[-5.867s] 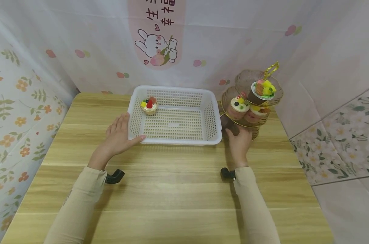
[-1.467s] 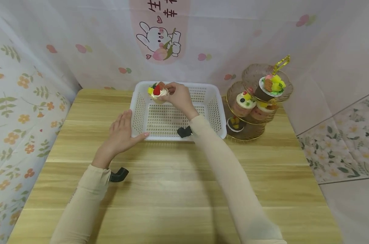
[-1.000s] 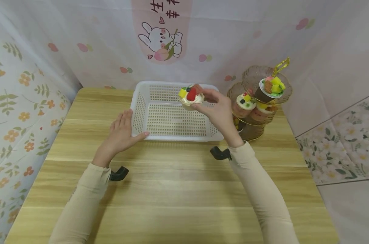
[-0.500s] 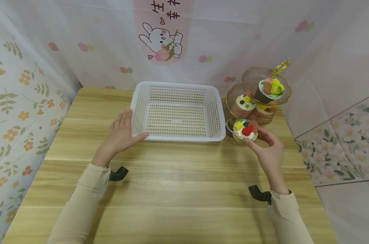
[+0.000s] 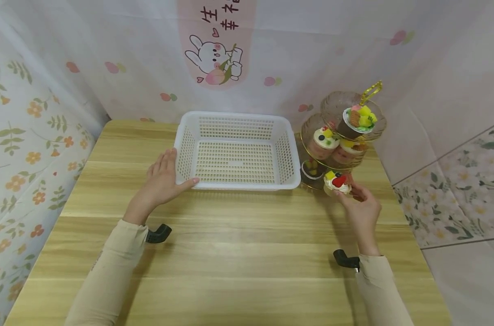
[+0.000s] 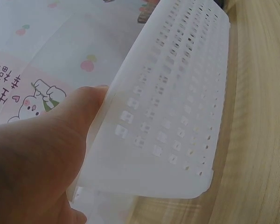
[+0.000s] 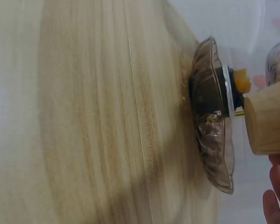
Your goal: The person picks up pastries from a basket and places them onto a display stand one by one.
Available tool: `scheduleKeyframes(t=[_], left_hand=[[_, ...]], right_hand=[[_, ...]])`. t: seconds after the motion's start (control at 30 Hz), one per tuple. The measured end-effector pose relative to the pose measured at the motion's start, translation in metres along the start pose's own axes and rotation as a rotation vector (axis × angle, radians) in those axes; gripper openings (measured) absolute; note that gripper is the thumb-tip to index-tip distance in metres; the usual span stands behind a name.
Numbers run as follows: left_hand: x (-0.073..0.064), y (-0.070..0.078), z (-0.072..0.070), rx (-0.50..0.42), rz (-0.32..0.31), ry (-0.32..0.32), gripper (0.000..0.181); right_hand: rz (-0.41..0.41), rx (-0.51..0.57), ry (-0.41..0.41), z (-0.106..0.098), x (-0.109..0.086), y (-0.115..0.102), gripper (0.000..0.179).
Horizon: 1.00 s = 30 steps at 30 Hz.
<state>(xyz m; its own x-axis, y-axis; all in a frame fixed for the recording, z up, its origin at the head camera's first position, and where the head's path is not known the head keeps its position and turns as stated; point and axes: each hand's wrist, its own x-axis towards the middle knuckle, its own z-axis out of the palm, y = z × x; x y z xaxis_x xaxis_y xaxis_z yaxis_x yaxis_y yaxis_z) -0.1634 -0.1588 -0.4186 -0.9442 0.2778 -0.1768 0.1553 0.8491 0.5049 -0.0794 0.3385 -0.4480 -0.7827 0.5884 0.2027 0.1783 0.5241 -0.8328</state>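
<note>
My right hand [image 5: 360, 212] pinches a cupcake [image 5: 337, 182] topped with cream, a strawberry and yellow fruit. It is at the front of the lowest tier of a three-tier stand [image 5: 332, 168]. In the right wrist view, the cupcake's tan tapered base [image 7: 266, 122] is apart from and above the tier plate [image 7: 219, 161], where a dark cup dessert [image 5: 312, 169] stands. My left hand [image 5: 158, 184] rests at the front left corner of a white perforated basket [image 5: 236, 186], its fingers straight along the left side and its thumb on the front rim.
Two pink cup desserts [image 5: 322, 144] stand on the middle tier, and a brown cup dessert [image 5: 356, 123] on the top tier under a gold handle [image 5: 371, 92]. The wooden table [image 5: 230, 262] meets a patterned cloth backdrop [image 5: 141, 54] behind.
My right hand has lifted the cupcake out of the basket and carried it right to the stand's lowest tier, drawing it slightly lower in the last half second. My left hand stays at the basket.
</note>
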Motion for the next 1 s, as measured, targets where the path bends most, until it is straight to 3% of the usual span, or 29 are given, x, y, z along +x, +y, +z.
scheduleKeyframes(t=[0.37,1.0], left_hand=[[0.001,-0.001,0.000,-0.002,0.002,-0.006,0.117],[0.000,0.001,0.000,-0.010,-0.006,-0.015,0.117]], right_hand=[[-0.024,-0.065,0.108,0.016,0.014,0.015,0.049],[-0.060,-0.161,0.115,0.031,0.028,0.011,0.051]])
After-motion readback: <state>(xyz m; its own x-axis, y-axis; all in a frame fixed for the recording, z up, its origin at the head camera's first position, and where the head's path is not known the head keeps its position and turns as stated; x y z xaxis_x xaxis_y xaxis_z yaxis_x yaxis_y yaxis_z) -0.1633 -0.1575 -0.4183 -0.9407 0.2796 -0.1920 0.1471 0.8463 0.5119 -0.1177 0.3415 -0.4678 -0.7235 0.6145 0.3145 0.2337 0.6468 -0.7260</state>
